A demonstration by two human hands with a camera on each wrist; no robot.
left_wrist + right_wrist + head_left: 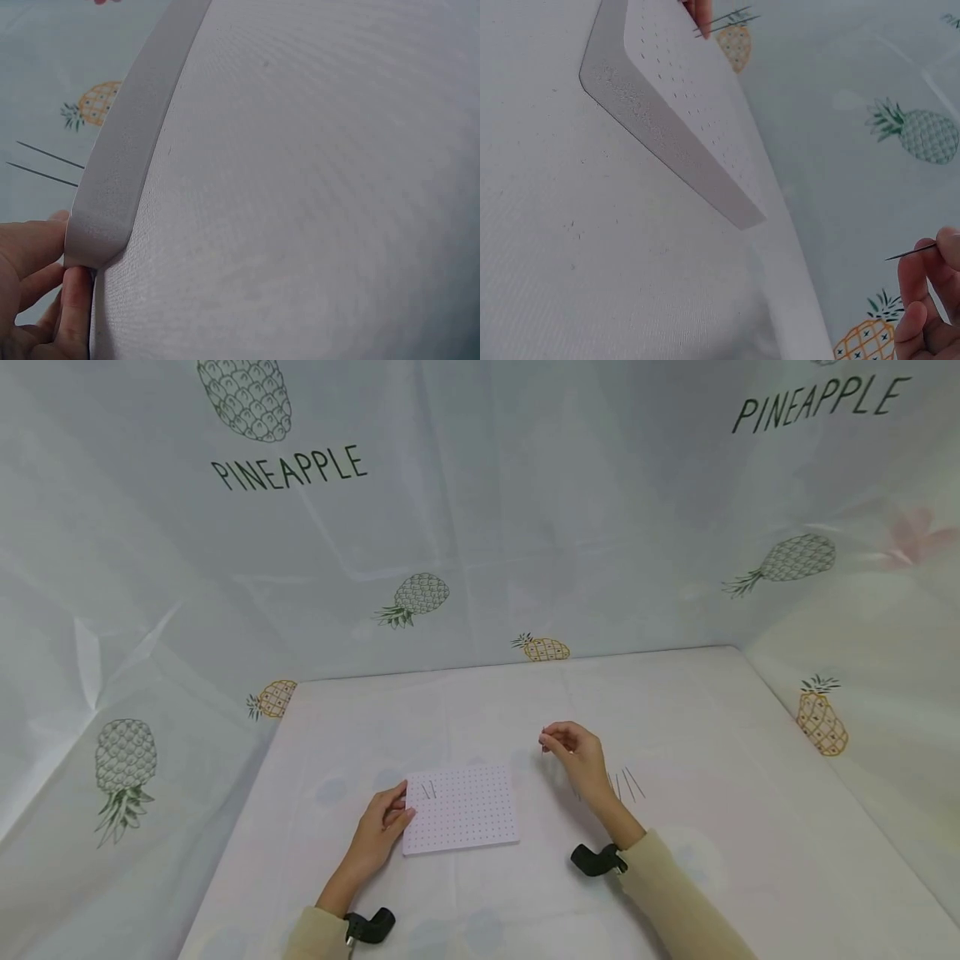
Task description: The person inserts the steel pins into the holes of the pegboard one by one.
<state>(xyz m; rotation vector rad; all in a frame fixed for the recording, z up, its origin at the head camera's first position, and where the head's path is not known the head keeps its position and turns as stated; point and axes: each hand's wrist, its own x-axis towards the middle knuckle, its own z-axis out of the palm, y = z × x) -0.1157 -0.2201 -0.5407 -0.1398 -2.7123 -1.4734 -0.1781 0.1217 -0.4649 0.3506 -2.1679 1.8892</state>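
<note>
A white perforated board (pixel 465 814) lies on the table, its surface covered in rows of small holes. Two thin dark needles (pixel 45 174) stand up from it near its far left corner, leaning slightly. My left hand (pixel 375 831) grips the board's left edge between thumb and fingers; in the left wrist view the fingers are at the corner of its thick side wall (pixel 112 165). Right of the board and above the table, my right hand (pixel 579 758) pinches another needle (pixel 910 253) between thumb and fingertips. Its pointed end sticks out past the fingers.
Several more needles (pixel 628 785) lie on the white tablecloth (pixel 675 710), just right of my right wrist. A pineapple-print curtain (pixel 487 510) hangs behind the table and along its sides. Each wrist carries a black camera mount (pixel 596 860).
</note>
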